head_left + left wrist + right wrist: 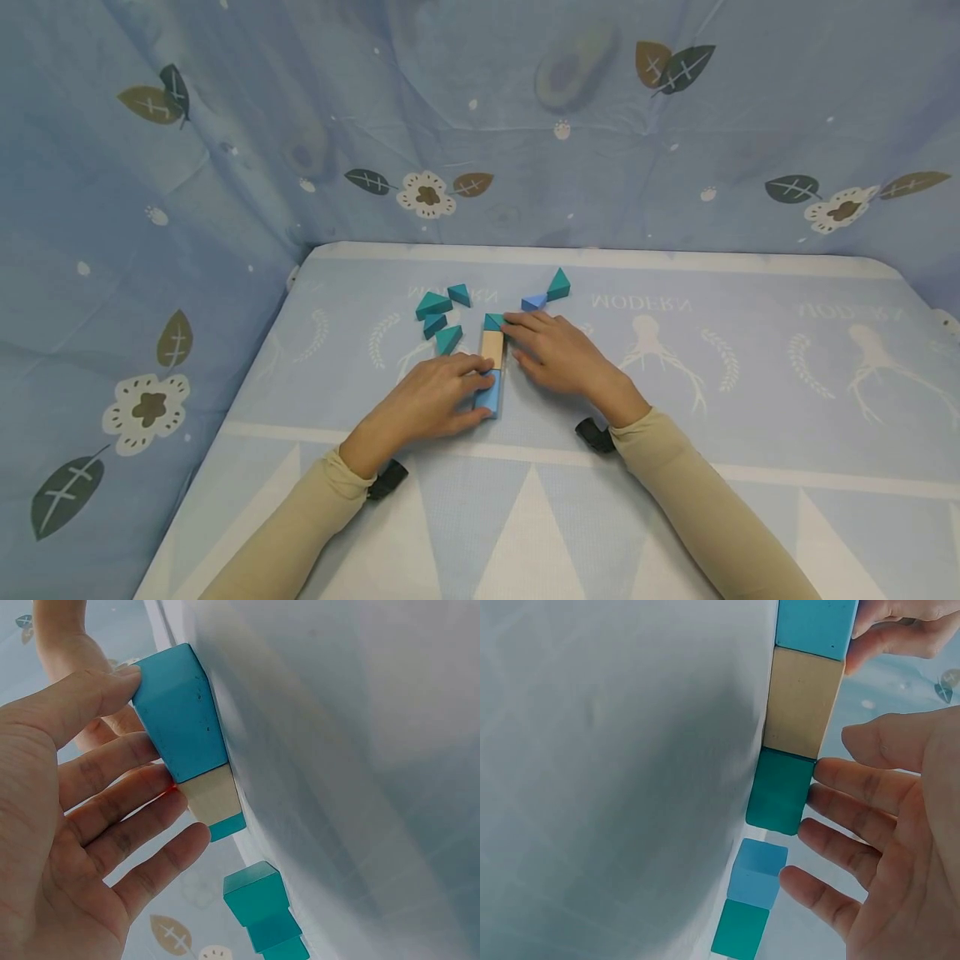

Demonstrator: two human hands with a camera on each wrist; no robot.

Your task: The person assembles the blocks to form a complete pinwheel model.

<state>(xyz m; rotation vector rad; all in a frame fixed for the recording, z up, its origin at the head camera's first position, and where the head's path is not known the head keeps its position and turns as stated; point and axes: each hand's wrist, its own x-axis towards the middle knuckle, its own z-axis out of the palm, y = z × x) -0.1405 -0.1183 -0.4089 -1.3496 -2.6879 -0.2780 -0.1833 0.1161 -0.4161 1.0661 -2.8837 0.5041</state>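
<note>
A row of blocks runs away from the person: a blue block (489, 395) nearest, a bare-wood block (492, 348) in the middle, teal triangular blocks (493, 321) at the far end. My left hand (438, 393) lies along the row's left side. Its thumb touches the blue block's near corner, while the fingertips touch the side by the blue and wooden blocks. On the right, my right hand (558, 354) has its extended fingertips against the teal end, as the teal block (781, 791) in the right wrist view shows.
Left of the row lie several loose teal triangular blocks (433, 305). Beyond the right hand are a light-blue triangular block (533, 302) and a teal one (558, 284). A patterned cloth (675, 517) covers the table, and a blue curtain (480, 100) hangs behind it.
</note>
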